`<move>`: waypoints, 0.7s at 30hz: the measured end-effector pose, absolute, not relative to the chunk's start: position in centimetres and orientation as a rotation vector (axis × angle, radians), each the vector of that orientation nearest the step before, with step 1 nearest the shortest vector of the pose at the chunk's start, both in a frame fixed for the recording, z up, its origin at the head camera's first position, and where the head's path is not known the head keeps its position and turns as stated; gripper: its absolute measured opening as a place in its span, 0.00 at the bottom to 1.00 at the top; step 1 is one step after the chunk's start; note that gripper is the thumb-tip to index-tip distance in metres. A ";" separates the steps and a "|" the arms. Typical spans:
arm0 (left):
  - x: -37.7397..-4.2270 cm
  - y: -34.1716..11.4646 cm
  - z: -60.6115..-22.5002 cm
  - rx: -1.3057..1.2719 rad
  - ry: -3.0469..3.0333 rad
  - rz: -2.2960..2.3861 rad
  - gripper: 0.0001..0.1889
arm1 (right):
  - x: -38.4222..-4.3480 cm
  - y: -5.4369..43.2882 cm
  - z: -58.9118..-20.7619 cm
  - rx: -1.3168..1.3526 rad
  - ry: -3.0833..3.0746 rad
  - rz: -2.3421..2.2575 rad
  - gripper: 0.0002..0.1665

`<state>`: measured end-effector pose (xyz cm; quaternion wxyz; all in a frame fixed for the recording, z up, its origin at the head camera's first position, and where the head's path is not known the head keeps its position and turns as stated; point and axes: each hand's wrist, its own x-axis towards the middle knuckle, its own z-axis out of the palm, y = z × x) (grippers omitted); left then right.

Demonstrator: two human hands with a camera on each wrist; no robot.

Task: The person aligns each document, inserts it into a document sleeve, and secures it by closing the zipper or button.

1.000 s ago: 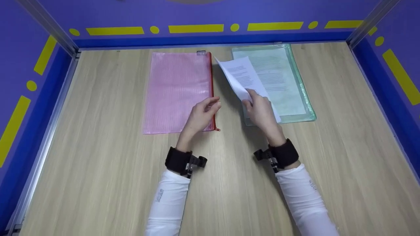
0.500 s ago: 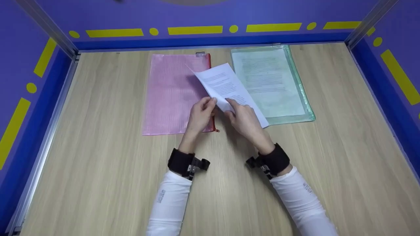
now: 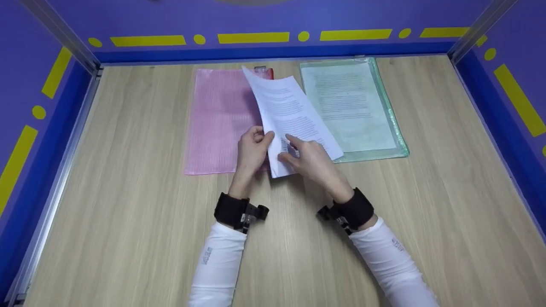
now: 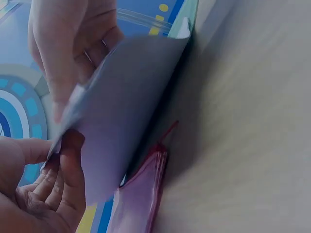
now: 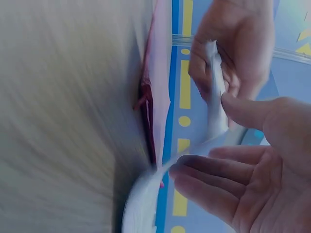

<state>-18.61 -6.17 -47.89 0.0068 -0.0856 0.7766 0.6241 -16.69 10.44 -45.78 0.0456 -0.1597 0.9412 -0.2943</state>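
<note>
The paper (image 3: pixel 281 106) was held aslant above the desk, overlapping the right side of the pink folder and the lower left corner of the green folder; whether its lowest corner was touching the desk could not be told. Its left edge was pinched between the thumb and curled fingers of the left hand (image 3: pixel 252 149), while its printed face was met by the right hand (image 3: pixel 313 162), whose thumb and forefinger were spread apart and whose other fingers were seen nearly straight from the right wrist. A second earlier, the paper had been gripped by the right hand alone over the green folder, with nothing held in the left. Since then it had been carried leftward, and its edge had been taken up on the left side; by that, it could be judged, the hold was being shared or shifted from one hand to the other, and the page was better steadied. Beneath the left hand, the pink folder (image 3: pixel 217 115) was laid flat, its red zipper (image 3: pixel 271 73) mostly covered by the paper. To the right was placed the green folder (image 3: pixel 371 154), in which a printed sheet (image 3: pixel 354 98) was enclosed. Both folders were left lying on the desk (image 3: pixel 140 170), which was bordered by blue panels (image 3: pixel 273 15) marked in yellow.
</note>
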 end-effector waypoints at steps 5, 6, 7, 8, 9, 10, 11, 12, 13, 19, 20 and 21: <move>-18.7 -7.2 -47.9 -0.391 2.600 1.745 0.17 | -17.2 11.3 -45.5 -0.437 2.843 -0.933 0.37; -18.6 -7.4 -48.0 -0.411 2.629 1.701 0.18 | -17.3 11.5 -45.4 -0.426 2.840 -0.934 0.37; -18.6 -7.6 -48.0 -0.426 2.658 1.657 0.18 | -17.4 11.6 -45.3 -0.417 2.837 -0.937 0.36; -18.6 -7.8 -48.1 -0.437 2.683 1.617 0.19 | -17.5 11.8 -45.2 -0.406 2.832 -0.936 0.36; -18.6 -8.0 -48.1 -0.448 2.702 1.579 0.19 | -17.6 12.0 -45.2 -0.390 2.826 -0.935 0.37; -18.6 -8.2 -48.3 -0.455 2.716 1.546 0.19 | -17.7 12.2 -45.2 -0.375 2.823 -0.933 0.37; -18.6 -8.4 -48.3 -0.453 2.724 1.519 0.19 | -17.9 12.3 -45.1 -0.364 2.817 -0.935 0.36; -18.6 -8.5 -48.3 -0.451 2.728 1.497 0.19 | -18.0 12.5 -45.1 -0.350 2.812 -0.943 0.36; -18.6 -8.7 -48.3 -0.450 2.732 1.477 0.19 | -18.1 12.7 -45.1 -0.341 2.810 -0.949 0.36; -18.6 -9.3 -48.3 -0.434 2.724 1.488 0.20 | -18.9 13.9 -45.4 -0.246 2.792 -0.998 0.37; -18.6 -9.4 -48.2 -0.433 2.723 1.509 0.20 | -19.1 14.2 -45.5 -0.225 2.784 -1.004 0.37; -18.6 -9.5 -48.2 -0.431 2.726 1.529 0.20 | -19.3 14.4 -45.6 -0.208 2.777 -1.011 0.37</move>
